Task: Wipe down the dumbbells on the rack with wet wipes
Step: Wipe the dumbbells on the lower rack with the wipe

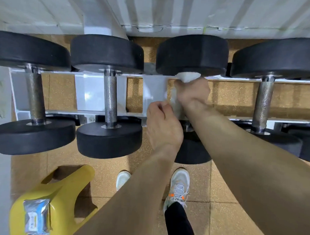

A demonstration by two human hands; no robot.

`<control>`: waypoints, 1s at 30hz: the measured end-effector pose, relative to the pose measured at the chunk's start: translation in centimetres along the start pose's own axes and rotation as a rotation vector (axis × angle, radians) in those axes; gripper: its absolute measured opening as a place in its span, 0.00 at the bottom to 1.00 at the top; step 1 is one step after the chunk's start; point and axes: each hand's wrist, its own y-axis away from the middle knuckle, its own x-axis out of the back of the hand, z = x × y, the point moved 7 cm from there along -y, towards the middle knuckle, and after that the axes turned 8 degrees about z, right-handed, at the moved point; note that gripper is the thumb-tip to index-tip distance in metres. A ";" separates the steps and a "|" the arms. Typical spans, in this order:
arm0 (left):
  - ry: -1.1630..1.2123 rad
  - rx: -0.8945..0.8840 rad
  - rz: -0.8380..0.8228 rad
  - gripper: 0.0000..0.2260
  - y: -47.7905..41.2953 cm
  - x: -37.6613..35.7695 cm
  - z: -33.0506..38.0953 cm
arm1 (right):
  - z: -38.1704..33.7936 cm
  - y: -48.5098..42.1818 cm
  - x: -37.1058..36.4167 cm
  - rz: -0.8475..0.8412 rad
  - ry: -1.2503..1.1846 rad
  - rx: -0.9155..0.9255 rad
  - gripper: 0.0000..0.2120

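White wet wipe (187, 77) in right hand (192, 94), against black dumbbell (192, 55).

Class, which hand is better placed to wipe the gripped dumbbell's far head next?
Right, probably: the right hand holds the wet wipe right at that far head, while the left hand sits curled further back.

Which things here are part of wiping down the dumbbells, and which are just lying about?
For the job:
wet wipe, gripped by the right hand on the third dumbbell from the left; left hand beside it; other dumbbells; rack; wipes pack.

Lying about:
yellow stool under the pack; shoes; floor.
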 end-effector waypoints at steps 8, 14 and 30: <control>0.189 -0.025 -0.254 0.15 -0.5 -1.2 1.6 | 3.1 2.5 0.9 -0.604 -0.372 -0.094 0.25; 0.061 0.111 -0.547 0.19 -2.1 -6.3 3.0 | 5.7 3.8 6.0 -0.524 -0.547 -0.166 0.23; 0.036 0.369 -0.910 0.17 -2.9 -9.1 0.4 | 9.1 5.7 7.2 0.408 -0.548 -0.077 0.12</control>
